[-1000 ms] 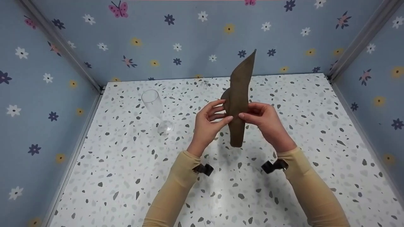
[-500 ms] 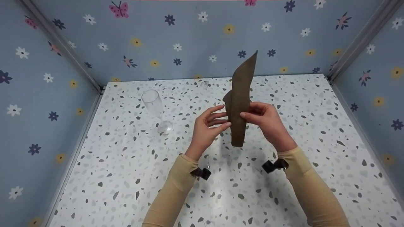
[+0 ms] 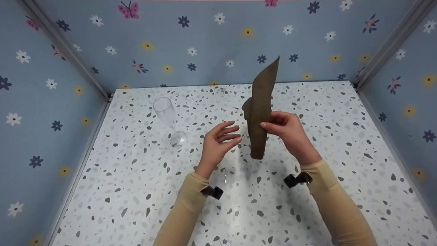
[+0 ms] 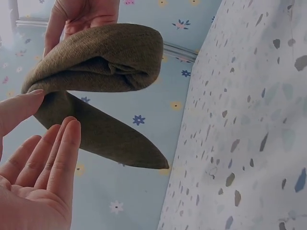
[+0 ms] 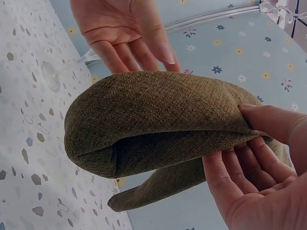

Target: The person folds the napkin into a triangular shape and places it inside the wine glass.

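A folded brown cloth napkin (image 3: 261, 109) stands upright in the air, pinched at its right side by my right hand (image 3: 286, 131). Its upper end tapers to a point, and a smaller fold sticks out on the left. In the right wrist view the thumb lies on the outer layer of the napkin (image 5: 158, 100) with the fingers behind it. My left hand (image 3: 218, 143) is just left of the napkin, fingers spread and holding nothing. From the left wrist, the napkin (image 4: 105, 57) shows a rolled, hollow end and a pointed tail.
A clear champagne flute (image 3: 165, 111) stands on the speckled white table (image 3: 129, 191), left of my hands. Blue flowered panels (image 3: 205, 30) wall the table at the back and both sides. Each wrist carries a small black camera (image 3: 213, 192).
My left hand has let go of the napkin and drawn away to the left and slightly down. The right hand keeps its pinch, and the napkin has shifted slightly right.
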### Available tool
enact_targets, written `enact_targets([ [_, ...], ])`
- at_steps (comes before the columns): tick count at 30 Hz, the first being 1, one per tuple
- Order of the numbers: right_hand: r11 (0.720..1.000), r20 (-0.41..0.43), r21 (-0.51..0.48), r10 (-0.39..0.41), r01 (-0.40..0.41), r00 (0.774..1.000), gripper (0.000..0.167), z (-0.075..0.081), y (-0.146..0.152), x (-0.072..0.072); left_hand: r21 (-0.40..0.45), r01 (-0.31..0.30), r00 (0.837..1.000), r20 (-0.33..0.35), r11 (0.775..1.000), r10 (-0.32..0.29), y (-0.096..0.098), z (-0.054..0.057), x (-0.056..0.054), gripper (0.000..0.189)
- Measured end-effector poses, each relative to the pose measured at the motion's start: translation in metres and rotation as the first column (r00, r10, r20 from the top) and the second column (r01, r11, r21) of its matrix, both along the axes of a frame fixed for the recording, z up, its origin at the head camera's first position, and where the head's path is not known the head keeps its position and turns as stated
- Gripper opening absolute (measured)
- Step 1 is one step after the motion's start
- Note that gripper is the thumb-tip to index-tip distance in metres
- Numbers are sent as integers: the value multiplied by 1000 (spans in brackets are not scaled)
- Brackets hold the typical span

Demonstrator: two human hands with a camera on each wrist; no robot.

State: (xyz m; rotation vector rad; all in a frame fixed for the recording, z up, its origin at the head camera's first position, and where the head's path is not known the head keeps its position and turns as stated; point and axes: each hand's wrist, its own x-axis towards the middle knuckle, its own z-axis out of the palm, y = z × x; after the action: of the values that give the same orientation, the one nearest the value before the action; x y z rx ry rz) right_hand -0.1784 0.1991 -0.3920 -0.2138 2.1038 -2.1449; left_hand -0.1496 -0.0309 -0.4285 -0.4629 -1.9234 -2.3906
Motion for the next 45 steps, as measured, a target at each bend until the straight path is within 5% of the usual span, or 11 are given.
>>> enact_targets([
  [12, 1000, 9, -29, 2, -2, 1000, 35, -1, 0, 2, -2, -53, 995, 80, 999, 53, -22, -28, 6, 50],
  [19, 1000, 14, -23, 4, -4, 1000, 35, -3, 1, 2, -33, -121, 985, 120, 992, 124, -36, -69, 0, 53],
  [25, 1000, 18, -28, 9, -8, 1000, 35, -4, 1, 2, -85, -194, 966, 157, 977, 206, -51, -92, 2, 52],
  [30, 1000, 13, -18, 8, -7, 1000, 34, -5, 2, 2, -136, -268, 934, 205, 954, 292, -66, -108, 2, 54],
  [36, 1000, 14, -27, 8, -7, 1000, 34, -5, 2, 2, -113, -299, 904, 286, 947, 319, -81, -115, 2, 57],
  [43, 999, 15, -46, 6, -5, 1000, 33, -6, 2, 0, -96, -320, 891, 307, 942, 334, -91, -97, 8, 55],
  [45, 999, 15, -42, 4, -3, 1000, 33, -5, 2, 0, -105, -344, 886, 293, 933, 360, -95, -101, 5, 56],
])
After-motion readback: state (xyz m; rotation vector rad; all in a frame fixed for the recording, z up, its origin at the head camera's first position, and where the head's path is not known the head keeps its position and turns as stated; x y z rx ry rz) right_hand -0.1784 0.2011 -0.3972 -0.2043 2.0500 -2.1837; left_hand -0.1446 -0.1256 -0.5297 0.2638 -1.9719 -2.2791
